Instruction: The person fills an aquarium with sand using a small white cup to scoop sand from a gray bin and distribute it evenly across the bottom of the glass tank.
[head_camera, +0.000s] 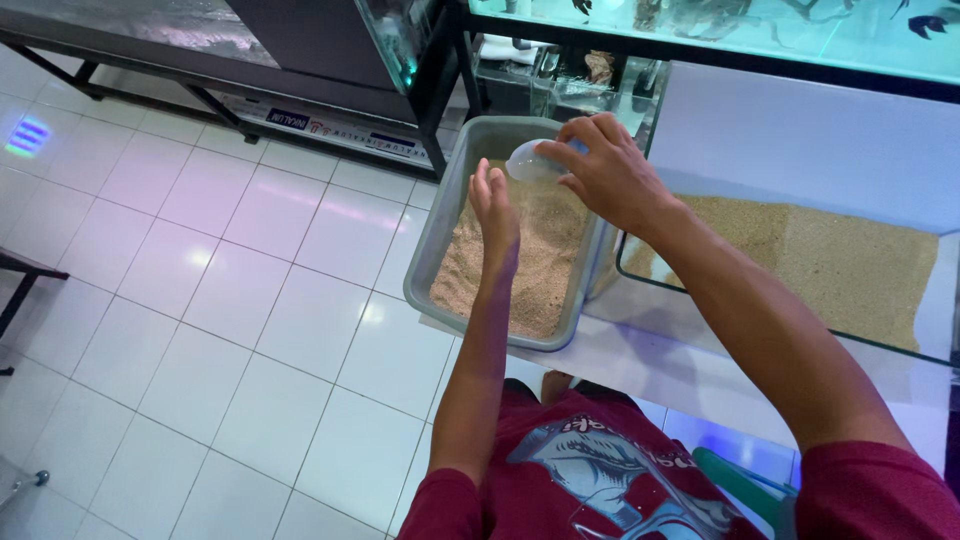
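Observation:
A grey plastic tub (428, 250) stands on the white tiled floor, partly filled with pale sand (520, 270). My right hand (605, 170) holds a small clear plastic scoop (528, 160) over the tub's far end. My left hand (496, 215) hovers over the sand just below the scoop, flat and edge-on, with its fingers together and nothing in it. To the right stands a glass tank (640, 275) with a layer of the same sand (850, 265) on its bottom.
Aquariums on dark metal stands line the far side (330, 40), one with lit turquoise water and fish (800, 30). White floor tiles (200, 300) spread to the left. A dark table leg (20, 285) shows at the left edge. A green object (745, 480) sits by my lap.

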